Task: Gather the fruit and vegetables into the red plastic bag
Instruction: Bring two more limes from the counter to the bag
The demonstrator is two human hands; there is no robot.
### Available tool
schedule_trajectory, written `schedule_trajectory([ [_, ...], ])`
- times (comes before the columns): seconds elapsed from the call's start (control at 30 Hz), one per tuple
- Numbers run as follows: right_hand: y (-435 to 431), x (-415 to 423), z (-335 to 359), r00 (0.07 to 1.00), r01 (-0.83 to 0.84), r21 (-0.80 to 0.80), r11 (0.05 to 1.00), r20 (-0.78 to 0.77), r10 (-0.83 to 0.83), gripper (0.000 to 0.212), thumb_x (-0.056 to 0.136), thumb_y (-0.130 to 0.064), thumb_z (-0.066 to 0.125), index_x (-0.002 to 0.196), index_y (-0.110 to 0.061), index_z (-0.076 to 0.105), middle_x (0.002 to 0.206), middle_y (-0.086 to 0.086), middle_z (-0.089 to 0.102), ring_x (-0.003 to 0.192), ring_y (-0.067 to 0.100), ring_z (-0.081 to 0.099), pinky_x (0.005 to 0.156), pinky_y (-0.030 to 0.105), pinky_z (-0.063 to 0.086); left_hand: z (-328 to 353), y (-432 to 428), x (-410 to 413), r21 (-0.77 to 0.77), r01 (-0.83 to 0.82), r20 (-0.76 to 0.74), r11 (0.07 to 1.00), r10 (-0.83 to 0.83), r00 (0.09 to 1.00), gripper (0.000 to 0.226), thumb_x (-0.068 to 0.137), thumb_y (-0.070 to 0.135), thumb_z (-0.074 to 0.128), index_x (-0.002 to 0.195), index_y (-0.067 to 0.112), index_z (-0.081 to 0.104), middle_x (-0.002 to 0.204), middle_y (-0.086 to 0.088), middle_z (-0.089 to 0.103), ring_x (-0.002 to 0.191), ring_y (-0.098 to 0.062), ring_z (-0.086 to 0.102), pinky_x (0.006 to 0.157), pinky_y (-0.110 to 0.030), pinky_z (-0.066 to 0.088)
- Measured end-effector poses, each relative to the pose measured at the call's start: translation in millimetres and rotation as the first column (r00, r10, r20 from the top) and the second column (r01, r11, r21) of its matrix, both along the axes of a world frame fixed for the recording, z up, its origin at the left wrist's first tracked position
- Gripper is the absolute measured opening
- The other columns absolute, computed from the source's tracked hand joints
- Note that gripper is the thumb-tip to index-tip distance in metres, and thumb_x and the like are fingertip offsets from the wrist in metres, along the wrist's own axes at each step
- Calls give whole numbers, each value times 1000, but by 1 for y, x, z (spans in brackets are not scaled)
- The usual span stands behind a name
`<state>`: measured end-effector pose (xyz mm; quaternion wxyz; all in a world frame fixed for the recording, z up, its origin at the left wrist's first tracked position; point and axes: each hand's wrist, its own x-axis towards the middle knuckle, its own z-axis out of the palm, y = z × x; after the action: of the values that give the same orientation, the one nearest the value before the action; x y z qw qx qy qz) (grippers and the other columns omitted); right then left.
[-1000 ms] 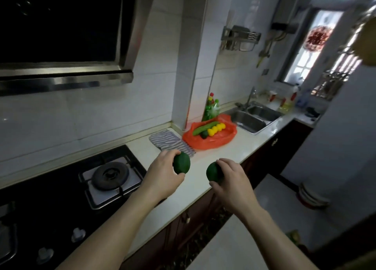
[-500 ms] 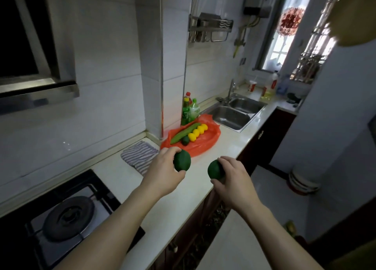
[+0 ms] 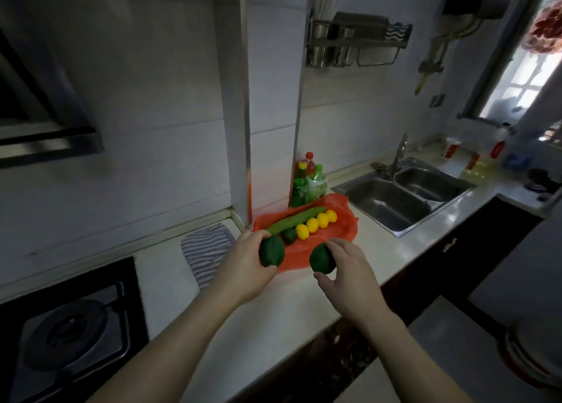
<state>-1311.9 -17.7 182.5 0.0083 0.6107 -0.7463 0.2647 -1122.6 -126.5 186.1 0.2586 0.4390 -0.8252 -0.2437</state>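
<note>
The red plastic bag [image 3: 340,223] lies flat on the white counter beside the wall column. On it rest a long cucumber [image 3: 296,219], several yellow lemons [image 3: 316,223] in a row and a small dark green fruit [image 3: 289,234]. My left hand [image 3: 243,269] grips a round green fruit [image 3: 271,252] at the bag's near left edge. My right hand [image 3: 349,272] holds a second round green fruit [image 3: 322,259] over the bag's near edge.
A striped cloth [image 3: 206,250] lies left of the bag. Green bottles [image 3: 307,183] stand behind it against the wall. A steel double sink [image 3: 404,189] is to the right, a gas stove [image 3: 67,335] at the lower left. The counter edge drops to dark cabinets.
Both hands have carried their green fruits forward along the counter, from near the stove to the near edge of the red bag.
</note>
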Motion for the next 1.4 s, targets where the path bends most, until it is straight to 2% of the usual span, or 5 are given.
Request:
schedule_trajectory([
  [0.4,-117,-40,-35,982,-190,95,977,24,188,60,79,-29,71,133,-11,52,134,4,52,123,24,44,103,27,30,-40,-74,-29,85,-162,31,983,160,987,54,73,26,71,124,25,54,115,4,52,104,-13,55,88,-31,49],
  [0.6,-172,-61,-58,977,-209,180,961,11,211,54,79,-30,70,128,-13,55,126,3,55,114,24,49,95,29,38,-69,-131,-60,128,-164,16,978,163,986,54,71,24,69,123,25,55,120,2,55,108,-16,55,91,-32,47],
  [0.87,-226,-87,-88,970,-233,269,934,0,242,54,81,-31,68,130,-14,53,128,3,54,113,25,50,94,32,42,-108,-180,-93,192,-162,147,968,135,980,58,71,23,69,126,26,52,123,3,56,111,-18,55,92,-35,48],
  [1.2,-307,-112,-157,907,-421,358,833,140,398,55,81,-24,67,132,-11,51,133,5,51,121,27,45,103,35,36,-159,-224,-123,301,-266,263,916,189,946,48,78,15,61,125,23,53,119,0,56,108,-19,54,86,-30,44],
  [1.4,-345,-115,-189,845,-531,357,769,159,510,50,77,-22,67,125,-10,56,126,6,56,114,27,51,100,39,44,-184,-243,-124,327,-348,349,878,230,909,56,76,9,59,129,22,52,122,0,56,113,-19,53,92,-31,44],
])
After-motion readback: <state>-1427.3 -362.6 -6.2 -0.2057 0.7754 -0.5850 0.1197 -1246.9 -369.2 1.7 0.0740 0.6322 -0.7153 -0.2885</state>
